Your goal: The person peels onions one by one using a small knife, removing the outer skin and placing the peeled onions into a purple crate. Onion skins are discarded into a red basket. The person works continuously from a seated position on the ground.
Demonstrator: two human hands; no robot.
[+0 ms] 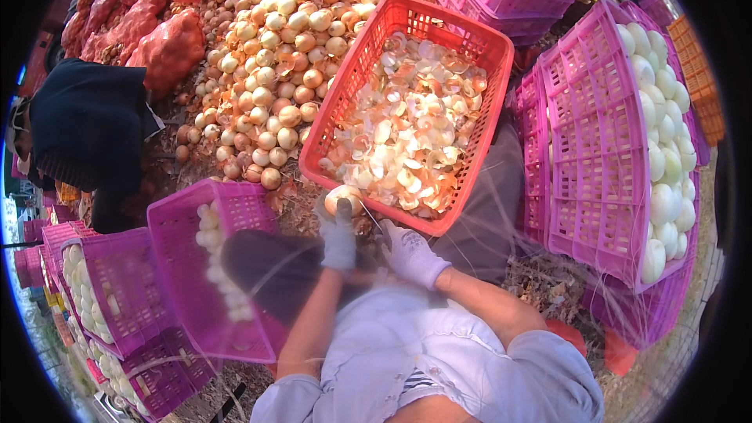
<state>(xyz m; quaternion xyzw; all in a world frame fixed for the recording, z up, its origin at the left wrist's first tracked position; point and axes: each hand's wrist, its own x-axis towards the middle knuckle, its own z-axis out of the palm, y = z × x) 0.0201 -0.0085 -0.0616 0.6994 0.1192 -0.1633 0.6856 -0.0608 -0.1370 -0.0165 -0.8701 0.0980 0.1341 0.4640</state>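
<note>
My left hand (pixel 339 238), in a pale work glove, grips an onion (pixel 343 200) with its thumb on top, at the near left corner of a red plastic crate (pixel 376 211). My right hand (pixel 411 251), in a white glove, is closed around a knife (pixel 371 215); its thin blade points up and left towards the onion, and the handle is mostly hidden in the fingers. Onion peelings and cut ends (pixel 405 141) fill much of the red crate. A large heap of unpeeled onions (pixel 282 82) lies on the ground beyond my left hand.
Left of my knee a purple crate (pixel 176 247) holds some peeled onions (pixel 214 241). Purple crates (pixel 587 147) with peeled onions (pixel 664 147) stand stacked at the right. Another person (pixel 88 123) bends at the far left, near red mesh sacks (pixel 170 50). More crates (pixel 129 305) stand lower left.
</note>
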